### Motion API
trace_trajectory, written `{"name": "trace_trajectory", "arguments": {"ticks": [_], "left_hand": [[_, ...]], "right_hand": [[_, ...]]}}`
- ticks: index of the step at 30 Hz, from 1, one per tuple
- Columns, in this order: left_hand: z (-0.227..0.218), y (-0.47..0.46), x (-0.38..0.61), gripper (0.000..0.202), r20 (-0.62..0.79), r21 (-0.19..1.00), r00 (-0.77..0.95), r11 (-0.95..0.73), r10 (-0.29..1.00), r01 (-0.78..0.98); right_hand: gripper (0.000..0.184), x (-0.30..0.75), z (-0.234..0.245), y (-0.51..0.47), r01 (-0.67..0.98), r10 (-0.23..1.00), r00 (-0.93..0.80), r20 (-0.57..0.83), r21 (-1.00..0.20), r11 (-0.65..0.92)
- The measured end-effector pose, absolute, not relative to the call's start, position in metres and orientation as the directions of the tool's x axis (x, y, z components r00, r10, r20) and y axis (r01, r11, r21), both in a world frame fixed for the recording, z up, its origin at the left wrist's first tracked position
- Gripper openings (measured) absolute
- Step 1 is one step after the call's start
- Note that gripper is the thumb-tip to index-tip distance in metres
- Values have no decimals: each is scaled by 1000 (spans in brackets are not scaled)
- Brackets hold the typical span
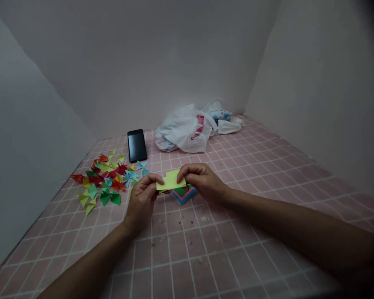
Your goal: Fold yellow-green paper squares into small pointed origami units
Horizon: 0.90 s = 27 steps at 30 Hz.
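A yellow-green sheet of paper (171, 181), partly folded, is held above the pink tiled floor by both hands. My left hand (142, 201) pinches its left edge between thumb and fingers. My right hand (202, 181) pinches its right edge from above. Right under the sheet and my right hand lies a small stack of coloured paper squares (182, 194), with blue, green and pink edges showing.
A scatter of several folded paper pieces (104, 179) in red, green, yellow and blue lies to the left. A black phone (136, 145) rests behind them. White plastic bags (187, 131) sit by the back wall. Grey walls close in on three sides.
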<state>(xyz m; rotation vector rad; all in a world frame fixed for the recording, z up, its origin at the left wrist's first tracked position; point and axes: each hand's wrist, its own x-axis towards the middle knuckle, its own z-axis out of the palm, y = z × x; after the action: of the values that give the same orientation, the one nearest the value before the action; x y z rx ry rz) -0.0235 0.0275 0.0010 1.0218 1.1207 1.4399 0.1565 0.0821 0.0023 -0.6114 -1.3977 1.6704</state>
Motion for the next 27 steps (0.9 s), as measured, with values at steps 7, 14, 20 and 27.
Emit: {"name": "trace_trajectory", "arguments": {"ticks": [7, 14, 20, 27], "left_hand": [[-2, 27, -27, 5, 55, 984, -137, -77, 989, -162], [3, 33, -31, 17, 27, 997, -68, -33, 997, -77], [1, 32, -25, 31, -260, 962, 184, 270, 948, -34], [1, 26, -18, 39, -301, 944, 24, 301, 953, -132]], "right_hand": [[15, 157, 3, 82, -267, 842, -518, 149, -964, 6], [14, 159, 4, 87, -214, 810, -567, 153, -976, 35], [13, 159, 2, 89, -115, 710, -700, 77, -993, -6], [13, 155, -5, 88, -230, 846, -532, 32, -967, -108]]}}
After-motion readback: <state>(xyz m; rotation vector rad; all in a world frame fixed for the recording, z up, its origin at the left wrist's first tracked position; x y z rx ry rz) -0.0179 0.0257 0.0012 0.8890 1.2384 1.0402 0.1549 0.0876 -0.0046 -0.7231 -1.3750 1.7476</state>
